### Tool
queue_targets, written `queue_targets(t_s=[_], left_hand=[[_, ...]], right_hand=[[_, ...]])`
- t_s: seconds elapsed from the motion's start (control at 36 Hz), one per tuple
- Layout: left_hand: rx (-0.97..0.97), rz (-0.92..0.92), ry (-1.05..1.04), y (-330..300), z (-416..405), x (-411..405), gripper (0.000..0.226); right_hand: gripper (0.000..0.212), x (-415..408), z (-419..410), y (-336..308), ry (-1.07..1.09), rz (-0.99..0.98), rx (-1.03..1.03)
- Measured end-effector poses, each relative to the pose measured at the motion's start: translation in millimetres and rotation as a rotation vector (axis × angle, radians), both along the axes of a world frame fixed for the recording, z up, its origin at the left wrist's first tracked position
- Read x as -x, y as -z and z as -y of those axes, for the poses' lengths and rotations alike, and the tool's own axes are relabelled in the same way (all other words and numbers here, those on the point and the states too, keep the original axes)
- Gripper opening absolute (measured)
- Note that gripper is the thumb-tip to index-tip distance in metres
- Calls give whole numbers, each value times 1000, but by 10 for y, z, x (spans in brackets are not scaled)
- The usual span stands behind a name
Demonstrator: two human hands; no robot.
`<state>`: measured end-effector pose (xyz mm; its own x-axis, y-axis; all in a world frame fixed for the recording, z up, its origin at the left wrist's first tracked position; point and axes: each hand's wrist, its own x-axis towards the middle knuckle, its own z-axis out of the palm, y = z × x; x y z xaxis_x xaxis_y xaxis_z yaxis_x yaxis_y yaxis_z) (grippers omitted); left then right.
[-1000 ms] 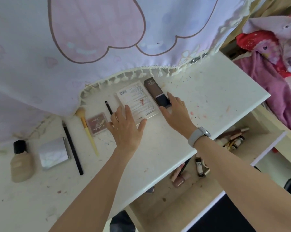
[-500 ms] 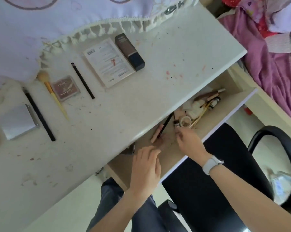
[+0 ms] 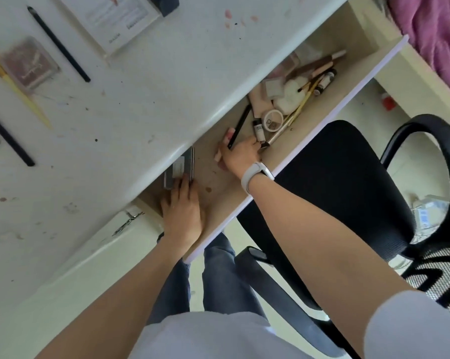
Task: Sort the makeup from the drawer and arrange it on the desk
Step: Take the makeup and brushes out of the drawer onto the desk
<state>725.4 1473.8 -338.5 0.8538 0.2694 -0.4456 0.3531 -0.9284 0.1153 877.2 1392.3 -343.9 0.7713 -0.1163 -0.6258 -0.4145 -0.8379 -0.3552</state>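
Both hands in the open drawer, left hand fingers flat on a dark case, right hand fingers curled round a black pencil

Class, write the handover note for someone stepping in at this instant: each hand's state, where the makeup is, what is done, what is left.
Left hand: open, in the drawer, fingers on a flat dark case half under the desk edge.
Right hand: in the drawer, at a black pencil; whether it grips is unclear.
Done: blush compact, white palette, pencils and yellow brush laid out on the desk.
Left: tubes, puffs, brushes, round compact in the drawer.
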Motion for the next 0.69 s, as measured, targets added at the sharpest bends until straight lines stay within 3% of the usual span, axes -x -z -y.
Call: queue_targets(t_s=[0.14,0.33,0.56,0.69], left_hand=[[28,174,-77,10,-20,36,41],[34,-18,-325,92,34,-191,77],[89,0,-490,183,33,-299,95],[127,5,-509,209,2,-327,94]], right_hand=[[57,29,-33,79,23,52,20],[41,36,-81,134,48,64,72],[33,-12,-111,172,80,37,129],[36,-41,-30,153,118,-44,-80]])
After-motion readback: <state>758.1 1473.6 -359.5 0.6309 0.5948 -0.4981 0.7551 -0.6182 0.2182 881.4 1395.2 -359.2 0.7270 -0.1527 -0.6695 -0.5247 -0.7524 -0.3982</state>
